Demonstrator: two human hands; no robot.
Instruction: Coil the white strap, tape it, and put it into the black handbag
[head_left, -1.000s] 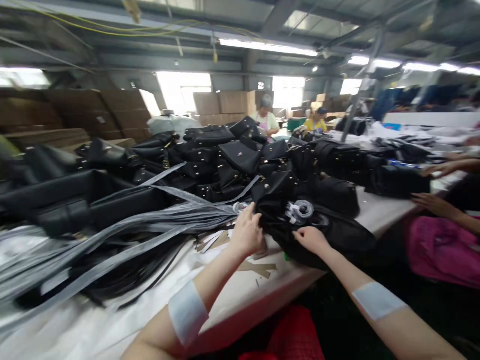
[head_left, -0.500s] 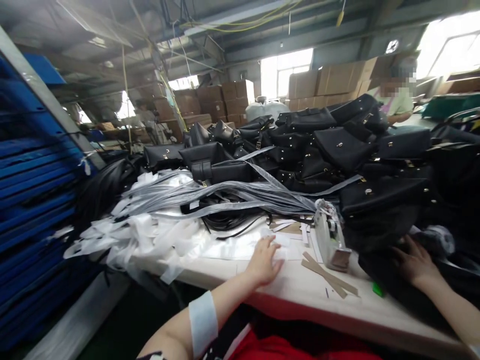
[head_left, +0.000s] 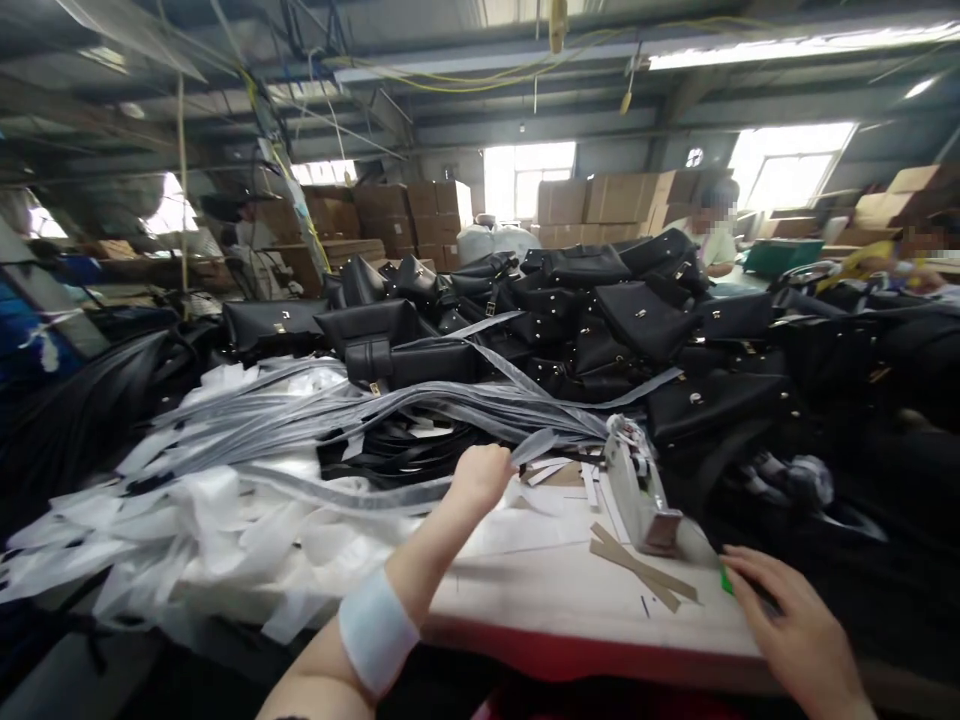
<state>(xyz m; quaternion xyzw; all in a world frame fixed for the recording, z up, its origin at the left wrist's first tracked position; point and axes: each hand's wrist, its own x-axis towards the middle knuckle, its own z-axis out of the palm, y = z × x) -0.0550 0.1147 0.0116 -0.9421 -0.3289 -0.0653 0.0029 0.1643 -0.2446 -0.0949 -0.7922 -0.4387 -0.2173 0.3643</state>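
My left hand is closed in a fist around a strap in cloudy plastic film, above the front of the white table. One end of the strap sticks out past my knuckles. More film-wrapped straps lie in a long bundle behind it. At the front right, my right hand has its fingertips pinched at a small green object, mostly covered by the fingers; its kind does not show. Beside it are two crossed brown strips and a grey tape dispenser.
Black bags are heaped along the back. White film scraps cover the left of the table. Black straps hang at far left. A co-worker is at the back right, cartons behind.
My left hand has gone from spread fingers to a fist on a strap, drawing it forward. My right hand has left the black material for the green object. The view has turned right.
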